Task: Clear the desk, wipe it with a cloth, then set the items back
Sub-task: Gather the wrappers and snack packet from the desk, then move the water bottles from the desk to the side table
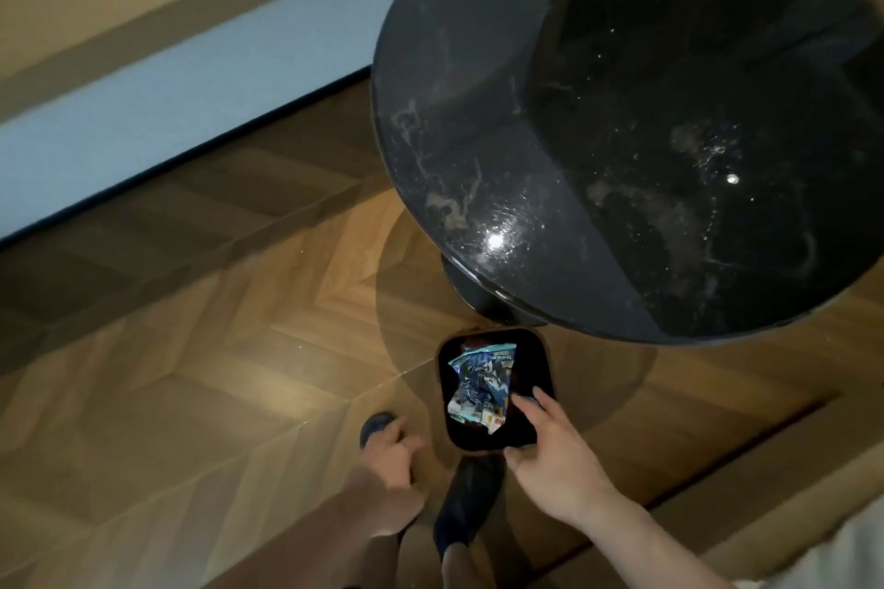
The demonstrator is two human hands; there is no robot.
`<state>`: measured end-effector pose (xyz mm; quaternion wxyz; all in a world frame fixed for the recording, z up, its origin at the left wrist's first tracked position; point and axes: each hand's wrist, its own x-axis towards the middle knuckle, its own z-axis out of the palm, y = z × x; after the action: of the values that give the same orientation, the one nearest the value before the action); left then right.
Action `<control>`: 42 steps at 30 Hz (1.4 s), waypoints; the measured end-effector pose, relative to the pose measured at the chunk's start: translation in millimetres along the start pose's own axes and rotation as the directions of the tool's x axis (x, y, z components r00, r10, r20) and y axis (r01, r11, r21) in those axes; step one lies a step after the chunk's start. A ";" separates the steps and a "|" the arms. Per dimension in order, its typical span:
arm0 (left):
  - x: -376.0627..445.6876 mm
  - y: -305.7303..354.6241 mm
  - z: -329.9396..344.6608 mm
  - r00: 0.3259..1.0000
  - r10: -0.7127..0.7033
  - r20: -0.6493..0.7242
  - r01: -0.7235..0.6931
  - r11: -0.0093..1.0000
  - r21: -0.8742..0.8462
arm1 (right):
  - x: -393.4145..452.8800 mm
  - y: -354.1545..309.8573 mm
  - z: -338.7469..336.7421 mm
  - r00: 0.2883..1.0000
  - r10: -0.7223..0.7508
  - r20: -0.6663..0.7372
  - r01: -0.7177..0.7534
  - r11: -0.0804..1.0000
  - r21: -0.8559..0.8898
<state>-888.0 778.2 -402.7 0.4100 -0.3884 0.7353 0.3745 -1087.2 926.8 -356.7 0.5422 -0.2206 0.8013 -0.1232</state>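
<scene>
Round, glossy black marbled surface (646, 134), smeared. Beside its base on the herringbone wood floor (215, 349): one small rounded-square bin (543, 363) containing one crinkled blue wrapper (480, 383). Right hand (550, 445) above it, fingers relaxed, empty; left hand (387, 469) loosely curled, empty.

We find no text that can be read with confidence. The only printed matter is on the crumpled blue and white wrapper (480, 390) lying in the small dark bin (543, 363) at the lower centre of the frame. A short band of dark characters runs along the wrapper's upper edge, near its top right corner, but it is too small and blurred for us to make out letters, a brand or numbers. A patch of red and yellow print at the wrapper's lower edge is likewise illegible. We see no label or marking on the dark tabletop (622, 134) at upper right.
</scene>
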 end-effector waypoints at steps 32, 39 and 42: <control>-482.9 -213.9 -283.6 0.487 -0.152 -0.860 -0.085 0.972 -0.219 | -268.6 -520.1 -20.6 0.726 -0.669 0.160 0.642 0.575 -0.507; -511.3 -266.3 -305.1 0.427 -0.306 -0.851 -0.043 0.933 -0.357 | -265.1 -607.6 10.8 0.657 -0.684 0.318 0.708 0.413 -0.573; -515.9 -281.3 -318.1 0.417 -0.375 -0.828 -0.021 0.907 -0.421 | -255.6 -641.6 20.1 0.655 -0.659 0.370 0.715 0.384 -0.584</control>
<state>-553.4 520.4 115.0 -0.0848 -0.6729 0.7084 0.1953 -847.1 492.5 123.9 0.3485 -0.7201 0.5997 -0.0212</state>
